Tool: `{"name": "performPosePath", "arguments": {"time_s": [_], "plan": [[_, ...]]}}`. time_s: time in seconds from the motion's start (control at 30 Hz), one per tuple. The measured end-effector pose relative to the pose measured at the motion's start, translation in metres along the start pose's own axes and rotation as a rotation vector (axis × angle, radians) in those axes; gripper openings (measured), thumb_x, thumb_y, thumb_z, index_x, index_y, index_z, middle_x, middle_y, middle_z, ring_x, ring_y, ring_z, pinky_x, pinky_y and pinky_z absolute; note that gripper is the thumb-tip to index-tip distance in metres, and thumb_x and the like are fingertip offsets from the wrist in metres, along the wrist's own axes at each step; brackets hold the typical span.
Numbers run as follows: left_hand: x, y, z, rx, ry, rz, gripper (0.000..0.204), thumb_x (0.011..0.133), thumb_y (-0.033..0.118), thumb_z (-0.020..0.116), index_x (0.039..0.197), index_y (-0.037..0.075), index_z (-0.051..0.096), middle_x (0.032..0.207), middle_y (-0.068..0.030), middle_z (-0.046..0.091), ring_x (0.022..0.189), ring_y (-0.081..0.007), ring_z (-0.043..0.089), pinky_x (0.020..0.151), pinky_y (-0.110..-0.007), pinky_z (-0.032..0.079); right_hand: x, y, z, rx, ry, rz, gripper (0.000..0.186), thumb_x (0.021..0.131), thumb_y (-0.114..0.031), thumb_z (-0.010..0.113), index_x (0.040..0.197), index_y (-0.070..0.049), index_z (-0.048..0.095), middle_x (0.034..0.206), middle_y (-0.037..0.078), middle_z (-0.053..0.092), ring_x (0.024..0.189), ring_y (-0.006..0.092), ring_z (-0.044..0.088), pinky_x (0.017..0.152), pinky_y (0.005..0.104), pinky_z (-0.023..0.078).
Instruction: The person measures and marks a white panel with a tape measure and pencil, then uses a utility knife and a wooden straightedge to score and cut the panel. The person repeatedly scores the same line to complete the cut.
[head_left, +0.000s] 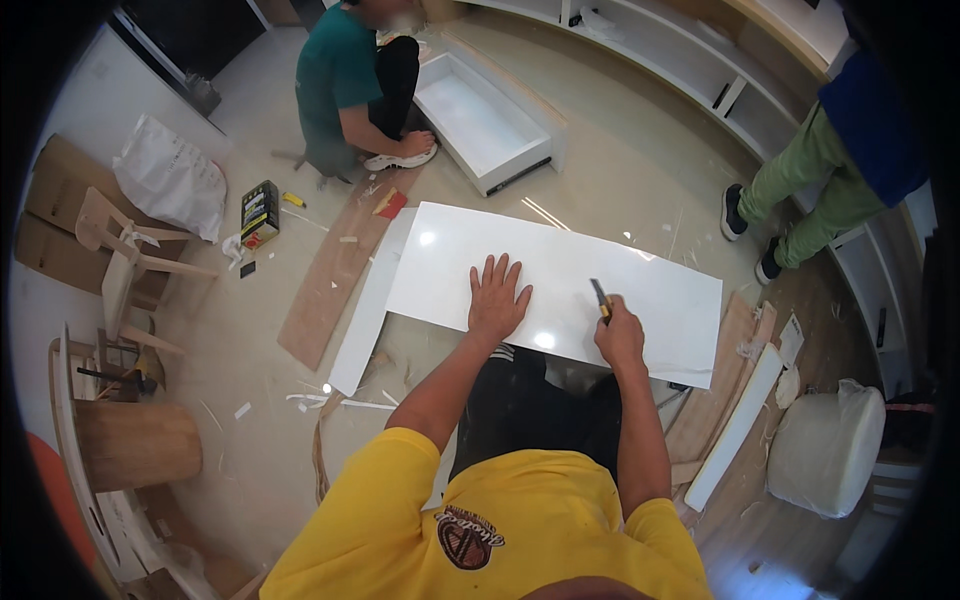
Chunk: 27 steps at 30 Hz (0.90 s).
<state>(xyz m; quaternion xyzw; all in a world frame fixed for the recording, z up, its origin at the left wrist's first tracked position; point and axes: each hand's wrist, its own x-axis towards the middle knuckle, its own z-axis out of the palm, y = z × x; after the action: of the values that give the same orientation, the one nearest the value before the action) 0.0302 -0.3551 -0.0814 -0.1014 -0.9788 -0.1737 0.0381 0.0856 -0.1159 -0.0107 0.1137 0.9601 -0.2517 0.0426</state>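
A glossy white panel [440,262] lies across in front of me, above my knees. My left hand [496,298] rests flat on it near the close edge, fingers spread. In my right hand [621,335] is a utility knife [601,298] with a dark blade and a yellow-and-black handle, its tip pointing away from me and to the left. The knife is over the right half of the panel; whether the blade touches the surface I cannot tell. A narrow white board [372,315] reaches out from the panel's left end toward me.
A person [345,95] squats at the far left beside a white drawer [490,125]. Another person [838,150] stands at the right by white cabinets. Brown boards [345,280] lie at the left; a wooden chair [125,255] and a wrapped white roll [826,448] flank the workspace. Scraps litter the floor.
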Motion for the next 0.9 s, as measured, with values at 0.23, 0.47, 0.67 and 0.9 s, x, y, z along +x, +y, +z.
{"name": "performPosePath", "arguments": {"time_s": [0.23, 0.47, 0.67, 0.9], "plan": [[-0.002, -0.001, 0.000, 0.009, 0.029, 0.014, 0.059, 0.105, 0.046, 0.050, 0.151, 0.010, 0.051, 0.163, -0.0150, 0.039, 0.155, -0.0360, 0.026, 0.125, -0.062, 0.016, -0.004, 0.005, 0.010, 0.038, 0.116, -0.019, 0.039, 0.086, -0.008, 0.070, 0.124, -0.007, 0.059, 0.100, 0.023, 0.073, 0.095, 0.0443, 0.070, 0.082, 0.0534, 0.055], [-0.001, -0.001, 0.004, -0.025, 0.058, 0.011, 0.059, 0.102, 0.044, 0.055, 0.148, 0.009, 0.054, 0.160, -0.0159, 0.043, 0.153, -0.0363, 0.029, 0.125, -0.061, 0.016, -0.003, 0.015, 0.016, 0.111, 0.137, -0.019, 0.048, 0.086, -0.009, 0.072, 0.132, -0.008, 0.058, 0.110, 0.021, 0.073, 0.104, 0.0416, 0.070, 0.090, 0.0499, 0.055], [-0.004, -0.003, 0.003, -0.019, 0.072, 0.012, 0.056, 0.103, 0.042, 0.055, 0.148, 0.008, 0.054, 0.160, -0.0158, 0.043, 0.152, -0.0365, 0.030, 0.125, -0.060, 0.016, -0.004, 0.040, 0.025, 0.268, 0.193, -0.047, 0.053, 0.087, -0.012, 0.074, 0.137, -0.008, 0.058, 0.121, 0.020, 0.071, 0.111, 0.0410, 0.068, 0.096, 0.0464, 0.054], [-0.002, -0.006, 0.008, 0.019, 0.104, 0.030, 0.050, 0.105, 0.038, 0.051, 0.147, 0.011, 0.055, 0.159, -0.0138, 0.044, 0.152, -0.0355, 0.032, 0.125, -0.061, 0.019, -0.011, 0.027, 0.035, 0.231, 0.240, -0.010, 0.052, 0.087, -0.011, 0.072, 0.137, -0.009, 0.059, 0.121, 0.018, 0.071, 0.111, 0.0390, 0.069, 0.095, 0.0472, 0.055]]}}
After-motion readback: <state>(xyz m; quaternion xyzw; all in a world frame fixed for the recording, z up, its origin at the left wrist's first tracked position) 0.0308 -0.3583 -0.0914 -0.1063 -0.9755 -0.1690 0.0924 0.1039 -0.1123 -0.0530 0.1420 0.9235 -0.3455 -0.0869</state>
